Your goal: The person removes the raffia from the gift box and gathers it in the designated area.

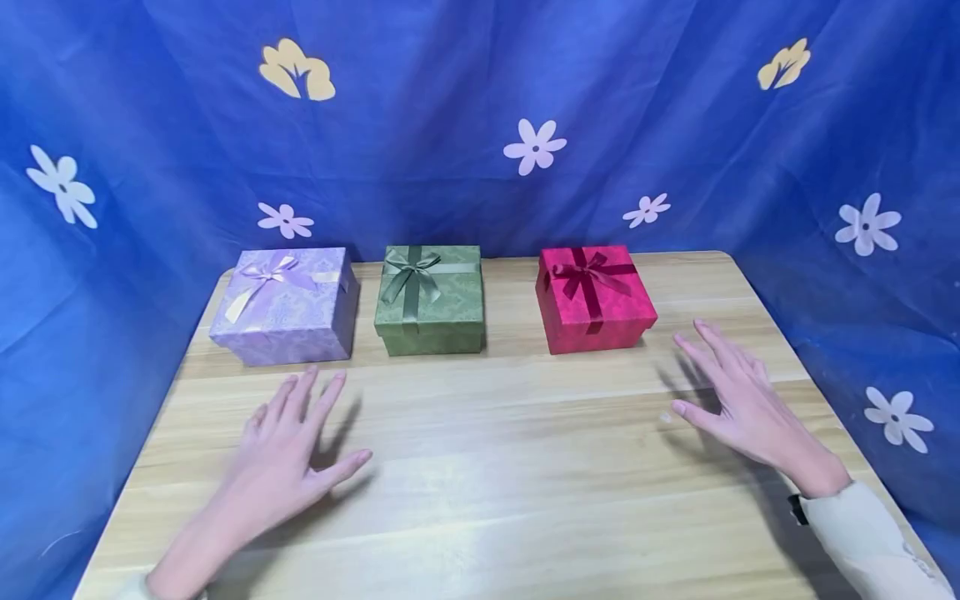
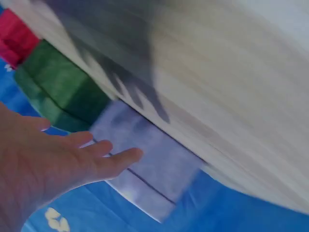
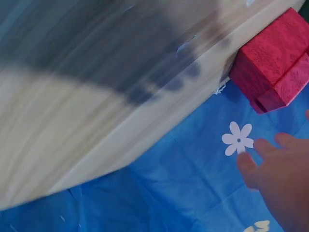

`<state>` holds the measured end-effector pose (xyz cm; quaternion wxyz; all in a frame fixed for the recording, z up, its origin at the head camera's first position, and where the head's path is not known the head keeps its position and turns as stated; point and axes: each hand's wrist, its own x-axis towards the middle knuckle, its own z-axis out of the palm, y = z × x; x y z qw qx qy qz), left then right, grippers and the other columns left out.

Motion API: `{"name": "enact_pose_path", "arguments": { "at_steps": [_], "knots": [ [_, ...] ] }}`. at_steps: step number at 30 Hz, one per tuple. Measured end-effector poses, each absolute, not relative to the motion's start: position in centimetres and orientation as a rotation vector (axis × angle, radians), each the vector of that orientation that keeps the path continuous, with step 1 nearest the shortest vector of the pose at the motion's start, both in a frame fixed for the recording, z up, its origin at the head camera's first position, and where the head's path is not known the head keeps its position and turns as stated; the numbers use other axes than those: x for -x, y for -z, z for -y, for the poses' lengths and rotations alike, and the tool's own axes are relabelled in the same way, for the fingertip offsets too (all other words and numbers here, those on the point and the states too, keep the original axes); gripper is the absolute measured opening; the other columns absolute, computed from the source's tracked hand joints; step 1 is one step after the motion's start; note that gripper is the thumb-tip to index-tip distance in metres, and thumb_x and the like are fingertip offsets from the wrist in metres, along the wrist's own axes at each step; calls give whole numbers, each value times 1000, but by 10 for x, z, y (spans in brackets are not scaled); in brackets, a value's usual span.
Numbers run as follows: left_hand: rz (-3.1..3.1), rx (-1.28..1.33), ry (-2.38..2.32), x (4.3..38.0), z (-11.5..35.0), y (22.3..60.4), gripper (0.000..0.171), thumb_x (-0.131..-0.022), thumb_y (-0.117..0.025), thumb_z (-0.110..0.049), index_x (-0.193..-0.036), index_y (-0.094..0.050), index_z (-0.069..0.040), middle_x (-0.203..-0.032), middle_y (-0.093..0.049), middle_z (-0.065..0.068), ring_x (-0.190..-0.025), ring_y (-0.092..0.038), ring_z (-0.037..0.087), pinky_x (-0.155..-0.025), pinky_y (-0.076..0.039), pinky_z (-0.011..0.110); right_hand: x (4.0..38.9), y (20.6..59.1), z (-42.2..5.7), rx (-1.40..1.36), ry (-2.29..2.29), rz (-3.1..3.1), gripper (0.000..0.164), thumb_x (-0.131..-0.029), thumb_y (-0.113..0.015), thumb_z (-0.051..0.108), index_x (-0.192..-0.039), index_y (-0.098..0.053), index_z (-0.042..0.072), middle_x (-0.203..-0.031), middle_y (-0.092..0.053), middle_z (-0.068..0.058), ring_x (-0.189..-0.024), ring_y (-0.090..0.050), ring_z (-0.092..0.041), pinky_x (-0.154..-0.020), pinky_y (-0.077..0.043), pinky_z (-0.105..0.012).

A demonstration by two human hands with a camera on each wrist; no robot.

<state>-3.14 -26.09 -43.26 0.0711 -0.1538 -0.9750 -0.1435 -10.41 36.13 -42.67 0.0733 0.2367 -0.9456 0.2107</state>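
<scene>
Three gift boxes with ribbon bows stand in a row toward the back of the table. The lavender gift box point(image 1: 300, 317) is on the left, the green gift box point(image 1: 450, 308) in the middle, the red gift box point(image 1: 600, 321) on the right. My left hand point(image 1: 281, 462) hovers in front of the lavender box, fingers spread and holding nothing. To the right of the red box and nearer me, my right hand point(image 1: 746, 408) hangs over the table, its fingers extended and empty. Both hands cast shadows on the wood.
The light wooden table point(image 1: 480, 467) reaches back to a blue curtain point(image 1: 435, 108) with white and yellow flower prints, which also hangs along both sides. A wider gap separates the green and red boxes than the lavender and green ones.
</scene>
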Motion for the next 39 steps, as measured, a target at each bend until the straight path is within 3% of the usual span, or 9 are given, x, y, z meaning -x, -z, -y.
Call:
{"name": "enact_pose_path", "arguments": {
  "at_steps": [2,5,7,9,16,22,29,36,39],
  "knots": [
    [2918,485,548,30,247,429,114,-90,-80,-66,-177,-20,-23,-173,-26,29,-153,-29,56,-111,-27,84,106,426,-361,-695,-744,2832,96,-92,-86,31,-173,-35,25,-179,-24,-13,-159,-26,-46,-117,-22,-80],
    [2869,539,721,29,224,425,109,-91,-84,-58,-176,-24,-24,-170,-34,26,-152,-34,51,-112,-29,81,112,426,-361,-700,-943,2781,92,-96,-82,16,-173,-33,20,-175,-32,-13,-154,-37,-39,-124,-34,-47],
    [2845,580,851,30,206,423,105,-93,-84,-53,-176,-26,-25,-170,-37,21,-152,-37,47,-113,-31,81,116,426,-360,-697,-1091,2734,88,-99,-77,6,-174,-31,19,-171,-38,-14,-150,-45,-32,-117,-39,-27],
    [2829,619,975,33,188,420,100,-95,-84,-50,-175,-28,-28,-170,-40,15,-152,-39,42,-113,-34,79,121,427,-359,-692,-1239,2673,83,-102,-69,-1,-173,-31,18,-168,-43,-16,-144,-52,-24,-107,-42,-17],
    [2749,680,1494,62,122,414,89,-100,-80,-42,-174,-30,-35,-170,-41,0,-151,-45,30,-114,-43,65,145,432,-359,-580,-1717,2475,65,-113,-48,-1,-173,-30,15,-161,-47,-23,-138,-58,-16,-105,-49,-20],
    [2583,654,1948,100,74,410,86,-104,-77,-28,-175,-28,-28,-169,-42,8,-146,-49,36,-110,-50,59,170,433,-351,-482,-1936,2383,58,-116,-46,11,-172,-33,11,-160,-45,-29,-133,-62,-21,-97,-57,-27],
    [2512,513,2111,144,34,408,84,-105,-74,-32,-175,-26,-33,-161,-47,10,-136,-57,33,-109,-51,50,198,431,-338,-404,-2137,2329,60,-113,-35,6,-172,-32,13,-160,-45,-24,-128,-60,-25,-95,-57,-33],
    [2458,373,2239,190,4,410,86,-104,-69,-20,-176,-23,-26,-162,-42,22,-115,-65,31,-99,-55,58,227,431,-326,-335,-2131,2468,62,-112,-38,11,-173,-29,15,-168,-36,-25,-129,-59,-21,-91,-56,-32],
    [2445,337,2297,205,-5,412,87,-102,-65,-12,-177,-22,-24,-162,-42,19,-108,-64,37,-97,-53,63,237,433,-322,-308,-2145,2500,64,-111,-42,13,-173,-30,19,-169,-37,-21,-133,-56,-22,-88,-55,-30]
  ]
}}
